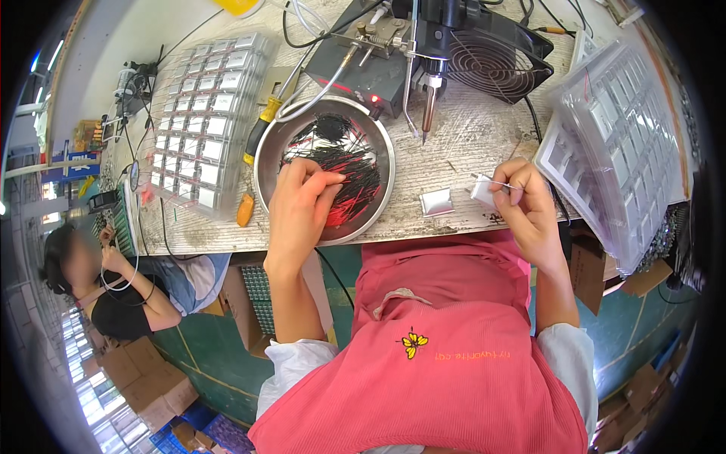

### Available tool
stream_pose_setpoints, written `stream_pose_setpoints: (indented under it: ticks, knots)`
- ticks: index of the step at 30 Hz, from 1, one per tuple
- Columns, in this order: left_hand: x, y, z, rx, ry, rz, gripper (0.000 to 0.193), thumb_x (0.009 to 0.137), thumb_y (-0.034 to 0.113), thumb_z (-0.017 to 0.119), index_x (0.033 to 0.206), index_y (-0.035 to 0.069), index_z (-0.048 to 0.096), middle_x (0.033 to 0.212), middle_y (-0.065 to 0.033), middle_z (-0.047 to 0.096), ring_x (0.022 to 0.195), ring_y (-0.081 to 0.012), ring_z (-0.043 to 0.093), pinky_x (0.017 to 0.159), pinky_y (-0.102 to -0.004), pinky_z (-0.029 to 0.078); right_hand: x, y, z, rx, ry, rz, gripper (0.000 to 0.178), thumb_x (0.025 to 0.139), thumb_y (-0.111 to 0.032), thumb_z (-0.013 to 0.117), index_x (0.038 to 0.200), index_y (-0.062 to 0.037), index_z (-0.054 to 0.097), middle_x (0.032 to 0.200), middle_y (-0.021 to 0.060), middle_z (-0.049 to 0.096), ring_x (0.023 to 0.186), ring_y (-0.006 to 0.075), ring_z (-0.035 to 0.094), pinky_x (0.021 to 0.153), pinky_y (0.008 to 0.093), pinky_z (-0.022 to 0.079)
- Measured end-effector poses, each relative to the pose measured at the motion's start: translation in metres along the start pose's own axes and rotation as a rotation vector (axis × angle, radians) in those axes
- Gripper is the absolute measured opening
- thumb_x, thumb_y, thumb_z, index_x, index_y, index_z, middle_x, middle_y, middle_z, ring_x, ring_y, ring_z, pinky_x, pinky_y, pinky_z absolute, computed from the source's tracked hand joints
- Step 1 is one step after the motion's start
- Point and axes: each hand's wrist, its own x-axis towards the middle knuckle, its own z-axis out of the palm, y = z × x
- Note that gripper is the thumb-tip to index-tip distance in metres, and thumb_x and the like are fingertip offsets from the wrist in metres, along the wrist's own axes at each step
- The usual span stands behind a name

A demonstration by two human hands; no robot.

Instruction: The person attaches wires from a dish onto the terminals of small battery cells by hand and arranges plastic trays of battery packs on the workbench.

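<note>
A round metal bowl (386,193) holds many thin black and red wires (355,168). My left hand (301,208) reaches over its near side, thumb and forefinger pinched together at the wires. Whether a wire is between those fingertips is too fine to see. At the right, my right hand (528,204) is closed with a small flat silver-white pouch cell (482,189) at its fingertips. A thin metallic sliver also crosses these fingers; its kind is unclear. Another silver pouch cell (435,202) lies on the bench, left of that hand.
An upright soldering iron (429,106) points down behind the cells, beside a black fan (495,66). Clear trays of cells stand left (198,125) and right (605,136). A yellow-black screwdriver (262,129) leans by the bowl. Another person (113,291) sits at far left.
</note>
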Motion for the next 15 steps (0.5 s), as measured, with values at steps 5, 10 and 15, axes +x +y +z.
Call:
stream_pose_setpoints:
  ticks: [5,10,15]
  knots:
    - [0.0012,-0.0008,0.0013,0.027,0.032,0.003,0.01,0.078,0.005,0.068,0.087,0.003,0.064,0.087,-0.0086,0.055,0.083,-0.0267,0.054,0.072,-0.036,0.043,0.0001,0.0055,0.0008,-0.035,0.003,-0.016,0.02,0.084,0.009,0.05,0.087,-0.0067,0.038,0.098,0.0083,0.048,0.09,0.0127,0.046,0.083,0.0247,0.039]
    - [-0.0029,0.0023,-0.0005,-0.002,0.086,-0.024,0.009,0.077,0.007,0.068,0.085,0.004,0.065,0.086,-0.0069,0.059,0.082,-0.0273,0.054,0.071,-0.0372,0.043,-0.0001,0.0049,0.006,0.035,0.032,0.021,0.023,0.082,0.005,0.057,0.087,-0.0072,0.038,0.099,0.0079,0.048,0.091,0.0127,0.046,0.084,0.0261,0.039]
    - [-0.0031,0.0055,-0.0013,0.059,0.109,-0.039,0.007,0.076,0.007,0.07,0.081,0.005,0.067,0.084,-0.0047,0.061,0.08,-0.0254,0.055,0.071,-0.0361,0.044,-0.0014,0.0073,0.0053,0.039,0.019,0.004,0.025,0.082,-0.001,0.061,0.088,-0.0073,0.038,0.1,0.0076,0.048,0.092,0.0128,0.045,0.084,0.0267,0.039]
